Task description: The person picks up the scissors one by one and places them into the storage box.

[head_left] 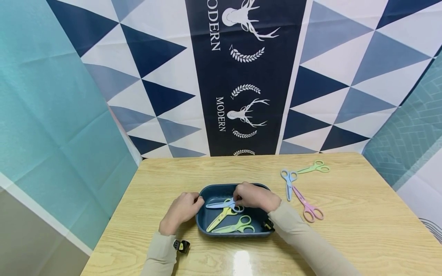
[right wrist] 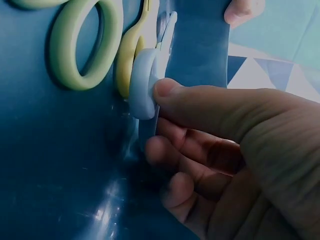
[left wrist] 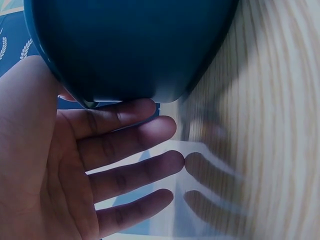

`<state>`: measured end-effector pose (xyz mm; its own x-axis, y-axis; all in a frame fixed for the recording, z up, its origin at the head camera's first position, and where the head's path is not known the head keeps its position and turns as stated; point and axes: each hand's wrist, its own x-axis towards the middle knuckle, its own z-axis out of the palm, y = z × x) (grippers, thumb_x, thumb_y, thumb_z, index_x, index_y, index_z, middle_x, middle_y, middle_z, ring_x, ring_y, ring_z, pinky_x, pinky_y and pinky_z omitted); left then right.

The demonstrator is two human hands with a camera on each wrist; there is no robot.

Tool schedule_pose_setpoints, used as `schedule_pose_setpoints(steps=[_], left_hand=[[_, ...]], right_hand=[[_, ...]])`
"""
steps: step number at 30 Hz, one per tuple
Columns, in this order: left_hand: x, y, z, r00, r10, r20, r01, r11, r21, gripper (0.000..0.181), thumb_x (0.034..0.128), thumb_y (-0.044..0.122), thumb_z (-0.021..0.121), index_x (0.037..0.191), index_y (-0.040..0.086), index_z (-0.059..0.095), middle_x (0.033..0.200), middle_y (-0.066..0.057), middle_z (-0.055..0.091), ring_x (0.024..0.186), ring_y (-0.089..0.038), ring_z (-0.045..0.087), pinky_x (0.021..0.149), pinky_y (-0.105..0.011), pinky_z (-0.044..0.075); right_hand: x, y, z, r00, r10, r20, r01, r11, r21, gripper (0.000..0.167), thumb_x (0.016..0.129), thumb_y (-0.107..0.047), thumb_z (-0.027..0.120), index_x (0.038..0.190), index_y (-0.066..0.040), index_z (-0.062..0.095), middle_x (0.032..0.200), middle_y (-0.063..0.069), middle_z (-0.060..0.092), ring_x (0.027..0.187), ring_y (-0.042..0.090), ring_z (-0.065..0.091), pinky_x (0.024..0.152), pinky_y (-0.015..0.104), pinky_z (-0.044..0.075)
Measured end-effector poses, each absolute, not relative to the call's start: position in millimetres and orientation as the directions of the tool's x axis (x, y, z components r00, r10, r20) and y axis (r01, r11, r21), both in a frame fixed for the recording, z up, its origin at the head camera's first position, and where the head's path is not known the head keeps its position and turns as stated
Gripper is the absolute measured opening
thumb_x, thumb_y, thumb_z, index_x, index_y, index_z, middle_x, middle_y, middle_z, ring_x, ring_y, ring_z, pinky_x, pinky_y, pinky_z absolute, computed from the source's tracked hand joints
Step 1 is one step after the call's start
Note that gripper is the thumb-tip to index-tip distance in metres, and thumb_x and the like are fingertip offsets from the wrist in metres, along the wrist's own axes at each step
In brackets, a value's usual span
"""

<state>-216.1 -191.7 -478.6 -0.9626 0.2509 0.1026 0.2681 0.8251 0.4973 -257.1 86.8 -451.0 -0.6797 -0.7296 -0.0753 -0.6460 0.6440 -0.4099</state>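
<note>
In the head view, a dark blue tray (head_left: 238, 234) holds blue, yellow and green scissors. With thumb and fingers my right hand (head_left: 254, 196) pinches the handle of the blue scissors (head_left: 217, 205), whose blades point left. The right wrist view shows the thumb on the blue handle loop (right wrist: 143, 85), the fingers curled behind it. Below lie the yellow scissors (head_left: 218, 220) and, nearer me, the green scissors (head_left: 228, 229). My left hand (head_left: 183, 209) holds the tray's left rim; in the left wrist view its thumb goes over the rim and its fingers (left wrist: 130, 137) extend along the outside.
Right of the tray on the wooden table (head_left: 155, 180) lie another pair of blue scissors (head_left: 288, 184), pink scissors (head_left: 307, 205) and a second green pair (head_left: 314, 167). A patterned cloth (head_left: 248, 76) hangs behind the table's far edge.
</note>
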Motion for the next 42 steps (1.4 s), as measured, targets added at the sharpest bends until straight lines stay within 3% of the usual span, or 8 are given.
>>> schedule_pose_setpoints(steps=[17, 35, 42], left_hand=[[-217.5, -192.6, -480.9, -0.957, 0.263, 0.124, 0.290, 0.828, 0.480, 0.042, 0.1039, 0.028, 0.050, 0.063, 0.020, 0.048, 0.056, 0.006, 0.040, 0.047, -0.010, 0.039, 0.051, -0.025, 0.033], [-220.1, -199.1, -480.3, -0.944, 0.307, 0.121, 0.325, 0.804, 0.498, 0.043, 0.1063, 0.038, 0.053, 0.067, 0.020, 0.051, 0.057, 0.008, 0.038, 0.049, -0.007, 0.038, 0.053, -0.023, 0.033], [-219.7, -199.4, -479.9, -0.943, 0.305, 0.134, 0.330, 0.801, 0.500, 0.043, 0.1062, 0.034, 0.054, 0.067, 0.019, 0.050, 0.056, 0.007, 0.037, 0.048, -0.008, 0.038, 0.051, -0.023, 0.033]], right_hand=[[-261.6, 90.0, -445.3, -0.674, -0.734, -0.079, -0.616, 0.618, -0.488, 0.007, 0.096, -0.013, 0.072, 0.100, -0.009, 0.077, 0.088, -0.004, 0.069, 0.072, 0.004, 0.058, 0.069, 0.026, 0.051], [-258.3, 94.0, -421.4, -0.672, -0.740, -0.028, -0.608, 0.573, -0.549, 0.025, 0.096, -0.018, 0.074, 0.115, -0.002, 0.074, 0.098, 0.001, 0.073, 0.084, 0.006, 0.066, 0.076, 0.026, 0.055], [-255.8, 101.7, -407.2, -0.675, -0.738, 0.010, -0.624, 0.563, -0.542, 0.023, 0.096, -0.021, 0.074, 0.113, -0.006, 0.075, 0.099, -0.001, 0.072, 0.082, 0.003, 0.063, 0.074, 0.022, 0.053]])
